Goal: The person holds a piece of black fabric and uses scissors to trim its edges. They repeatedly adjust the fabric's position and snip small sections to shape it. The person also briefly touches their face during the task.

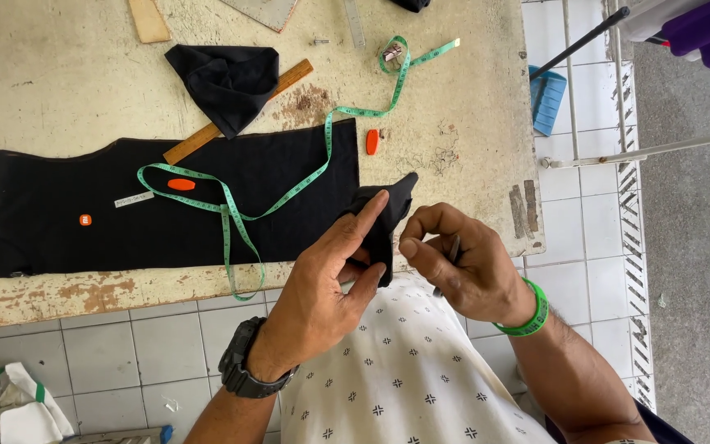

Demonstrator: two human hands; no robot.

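Observation:
My left hand (334,279), with a black watch at the wrist, pinches a small piece of black cloth (386,215) at the table's front edge. My right hand (454,267), wearing a green wristband, is closed around a thin dark metal tool (452,251) and touches the same cloth. A large black fabric panel (108,205) lies flat on the worn table (67,74), and a green measuring tape (289,191) loops across it. On the panel sit two orange pieces of chalk (181,184) and a small white label (134,199).
A wooden ruler (199,140) lies under a folded black cloth (228,82) at the back. A third orange chalk (372,141) rests beside the panel. A blue brush-like item (547,99) and a metal rack (618,82) stand right of the table. Tiled floor below.

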